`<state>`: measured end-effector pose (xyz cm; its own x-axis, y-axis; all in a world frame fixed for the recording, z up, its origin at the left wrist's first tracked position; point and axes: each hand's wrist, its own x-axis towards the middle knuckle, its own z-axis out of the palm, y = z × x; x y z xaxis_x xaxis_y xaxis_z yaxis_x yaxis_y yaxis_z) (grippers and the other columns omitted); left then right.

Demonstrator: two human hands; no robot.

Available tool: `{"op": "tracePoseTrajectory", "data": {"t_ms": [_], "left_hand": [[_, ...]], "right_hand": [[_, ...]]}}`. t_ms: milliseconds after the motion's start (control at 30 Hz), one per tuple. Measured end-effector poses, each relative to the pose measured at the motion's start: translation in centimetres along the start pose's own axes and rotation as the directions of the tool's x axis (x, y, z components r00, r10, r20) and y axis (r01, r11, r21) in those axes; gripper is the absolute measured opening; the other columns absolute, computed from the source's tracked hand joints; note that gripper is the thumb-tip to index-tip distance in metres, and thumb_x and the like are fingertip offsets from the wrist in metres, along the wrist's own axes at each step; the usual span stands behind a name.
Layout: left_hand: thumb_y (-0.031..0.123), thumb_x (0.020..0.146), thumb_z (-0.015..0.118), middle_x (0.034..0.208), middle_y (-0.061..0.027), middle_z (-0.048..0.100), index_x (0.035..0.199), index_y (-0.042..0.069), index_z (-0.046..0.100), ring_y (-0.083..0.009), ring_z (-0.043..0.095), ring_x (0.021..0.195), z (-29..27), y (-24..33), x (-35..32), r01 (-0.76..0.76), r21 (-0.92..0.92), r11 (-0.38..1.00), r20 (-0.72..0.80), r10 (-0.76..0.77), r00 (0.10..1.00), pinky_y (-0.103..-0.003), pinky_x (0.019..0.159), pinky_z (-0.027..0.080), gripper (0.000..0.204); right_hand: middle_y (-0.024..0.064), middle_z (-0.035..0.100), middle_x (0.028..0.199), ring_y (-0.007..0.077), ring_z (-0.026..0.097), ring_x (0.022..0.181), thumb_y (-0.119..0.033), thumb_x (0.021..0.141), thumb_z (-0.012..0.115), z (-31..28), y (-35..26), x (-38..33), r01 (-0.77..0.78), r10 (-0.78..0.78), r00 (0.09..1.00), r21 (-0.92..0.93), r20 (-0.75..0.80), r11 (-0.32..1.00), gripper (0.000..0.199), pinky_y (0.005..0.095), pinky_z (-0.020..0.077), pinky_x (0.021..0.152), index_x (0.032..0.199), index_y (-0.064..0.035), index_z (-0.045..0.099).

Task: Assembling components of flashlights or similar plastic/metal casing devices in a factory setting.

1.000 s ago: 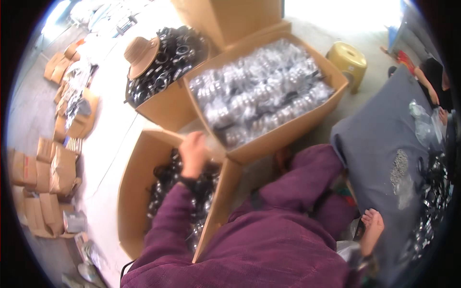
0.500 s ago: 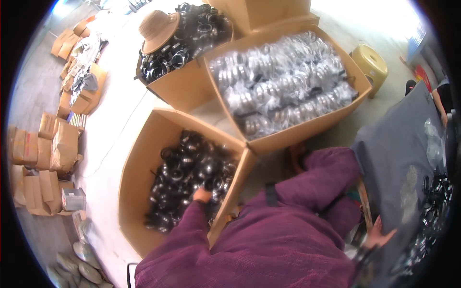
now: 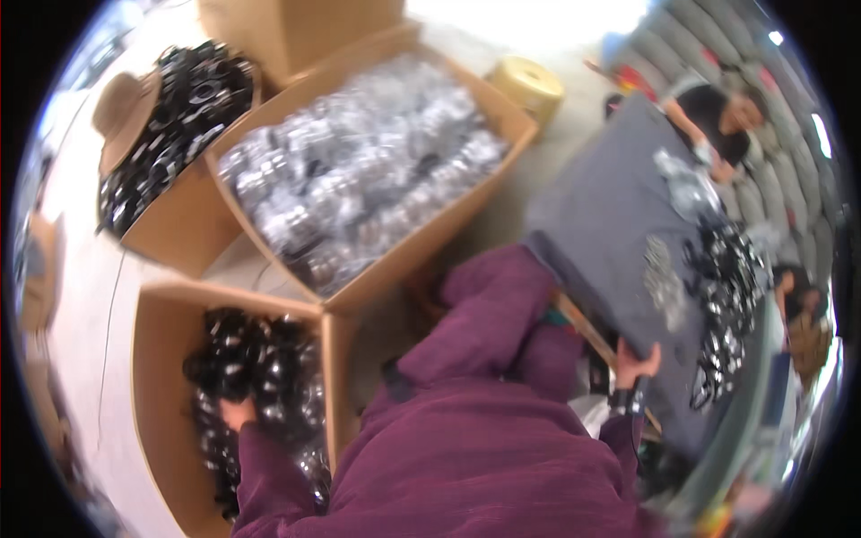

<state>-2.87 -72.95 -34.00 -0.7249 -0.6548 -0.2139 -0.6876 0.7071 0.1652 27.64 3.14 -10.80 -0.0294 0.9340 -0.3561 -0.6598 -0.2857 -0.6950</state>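
Observation:
My left hand (image 3: 238,413) reaches into a cardboard box (image 3: 160,386) at the lower left. Its fingertips are hidden by glossy black ring-shaped parts (image 3: 231,377), a clump of which it seems to grip; motion blurs them. More such parts fill the box around it. My right hand (image 3: 635,366) rests at the near edge of a grey cloth-covered table (image 3: 596,206), fingers spread and holding nothing. On that table lie a heap of black and silver ring-shaped parts (image 3: 725,314) and a small scatter of shiny pieces (image 3: 662,282).
A large box (image 3: 430,231) ahead holds plastic-wrapped shiny rings. Left of it, a brown hat (image 3: 126,112) lies on another box of black parts (image 3: 193,108). A yellow stool (image 3: 529,90) stands beyond. Across the table a person (image 3: 713,125) handles clear plastic; another person sits at far right.
The view has swung right, bringing the far side of the table and people into sight. My left hand has shifted within the box, with black parts clumped at its fingers. My right hand stays by the table edge.

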Motion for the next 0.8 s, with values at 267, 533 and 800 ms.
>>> {"op": "tracePoseTrajectory", "data": {"t_ms": [267,533,800], "left_hand": [[0.014,0.068,0.081,0.134,-0.0204,0.046,0.144,-0.004,0.019,-0.0288,0.050,0.116,6.2,1.6,7.3,0.068,-0.518,0.852,0.241,0.069,0.968,-0.037,0.101,0.039,0.100],[0.035,0.075,0.077,0.141,-0.0172,0.041,0.147,0.013,0.023,-0.0318,0.049,0.119,7.3,0.5,4.7,0.094,-0.720,0.688,0.151,0.023,0.988,-0.041,0.099,0.042,0.093],[0.060,0.063,0.077,0.134,-0.0158,0.051,0.145,0.020,0.025,-0.0416,0.051,0.114,9.2,-1.9,6.6,0.332,-0.138,0.933,-0.115,-0.348,0.930,-0.050,0.097,0.040,0.105]], "right_hand": [[0.0105,0.054,0.125,0.0294,0.048,0.116,-0.033,0.078,0.070,0.6,-3.1,-1.7,0.061,-0.057,0.995,0.055,-0.087,0.997,0.054,0.0498,0.0381,0.101,0.122,-0.0074,0.052],[0.0108,0.052,0.124,0.0288,0.046,0.116,-0.035,0.074,0.074,0.7,-2.6,-1.9,0.094,-0.089,0.990,0.047,-0.110,0.994,0.060,0.0484,0.0343,0.103,0.122,-0.0083,0.050],[0.0114,0.051,0.126,0.0306,0.043,0.120,-0.036,0.075,0.073,-1.3,-2.2,-0.2,0.017,-0.013,0.999,0.116,-0.037,0.993,0.060,0.0507,0.0281,0.107,0.124,-0.0102,0.049]]}}
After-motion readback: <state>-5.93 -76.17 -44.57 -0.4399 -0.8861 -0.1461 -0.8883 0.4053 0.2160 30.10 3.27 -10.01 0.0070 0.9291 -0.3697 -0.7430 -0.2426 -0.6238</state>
